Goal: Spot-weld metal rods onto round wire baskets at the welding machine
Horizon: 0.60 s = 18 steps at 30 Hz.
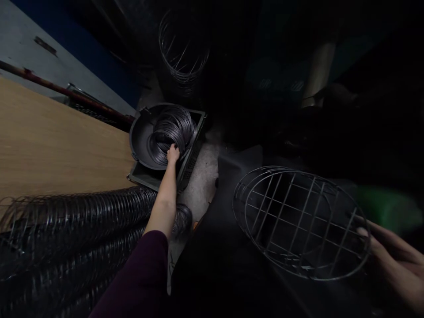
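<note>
The left hand [172, 153] was closed on wire rings [172, 130] in the black basin [141, 132]. A wire grille [298, 221] was gripped at its near rim by the right hand [387, 247].

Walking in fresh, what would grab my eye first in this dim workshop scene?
Probably the round wire grille at lower right, held at its rim by the right hand. Next, the left hand reaching up the middle into a bundle of wire rings that lies in a dark round bowl. At lower left, long rows of stacked wire grilles lie beside a pale wooden board.
</note>
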Each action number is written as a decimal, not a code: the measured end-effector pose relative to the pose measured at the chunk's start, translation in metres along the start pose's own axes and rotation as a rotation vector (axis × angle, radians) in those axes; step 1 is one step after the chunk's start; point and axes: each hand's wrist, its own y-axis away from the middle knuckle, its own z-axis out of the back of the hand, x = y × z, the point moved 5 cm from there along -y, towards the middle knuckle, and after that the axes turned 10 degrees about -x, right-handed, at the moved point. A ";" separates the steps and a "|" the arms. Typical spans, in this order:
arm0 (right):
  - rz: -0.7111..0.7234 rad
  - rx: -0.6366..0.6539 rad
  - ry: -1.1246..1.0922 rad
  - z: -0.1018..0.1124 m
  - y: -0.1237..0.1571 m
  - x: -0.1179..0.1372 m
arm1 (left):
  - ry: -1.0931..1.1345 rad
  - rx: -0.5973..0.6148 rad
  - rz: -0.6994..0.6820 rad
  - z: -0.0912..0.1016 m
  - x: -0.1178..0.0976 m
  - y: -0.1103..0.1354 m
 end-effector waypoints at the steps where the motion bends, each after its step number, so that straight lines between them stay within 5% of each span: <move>1: -0.044 -0.022 0.015 0.000 0.004 0.004 | 0.007 -0.001 -0.011 0.001 -0.001 0.000; 6: -0.156 -0.058 0.014 -0.003 0.019 0.012 | 0.033 -0.037 -0.035 0.015 0.006 0.007; 12: -0.056 -0.015 0.018 0.001 0.007 -0.002 | 0.046 -0.186 0.066 0.044 0.020 0.021; 18: -0.022 -0.062 -0.001 0.006 0.012 0.008 | 0.103 -0.386 0.132 0.093 0.013 0.045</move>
